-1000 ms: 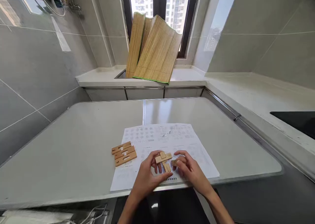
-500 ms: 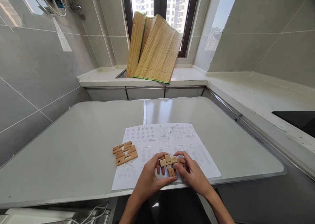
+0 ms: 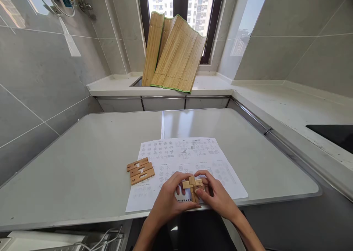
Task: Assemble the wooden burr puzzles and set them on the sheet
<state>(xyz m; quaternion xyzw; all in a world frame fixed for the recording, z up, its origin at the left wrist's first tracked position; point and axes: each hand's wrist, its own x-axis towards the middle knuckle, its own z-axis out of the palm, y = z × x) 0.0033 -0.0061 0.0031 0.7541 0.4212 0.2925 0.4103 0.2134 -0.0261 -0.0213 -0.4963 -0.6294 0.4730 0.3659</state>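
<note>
Showing a two-handed fitting of wooden blocks, as I follow it remotely through the head camera. The block cluster (image 3: 192, 184) lies between both hands, over the near edge of the printed sheet (image 3: 190, 153). The left hand (image 3: 167, 196) curves its grip around the cluster's left side, thumb on the near side; the right hand (image 3: 217, 196) pinches its right side between thumb and fingers. Progress, in my judgement: several blocks already meet in a cross-like form, so joining seems partly done; fingers hide whether every joint is seated, and I cannot tell how many blocks remain. Three slotted plates (image 3: 141, 172) lie left of the hands, apart from the cluster and partly over the sheet's left edge. Materials: the blocks are pale, square-edged and smooth-looking; the plates are browner, flat and oblong, with rounded slots and small dark marks. The sheet is thin, white and covered in small line diagrams. The table (image 3: 91, 170) is pale and glossy, with a straight seam at its far side.
</note>
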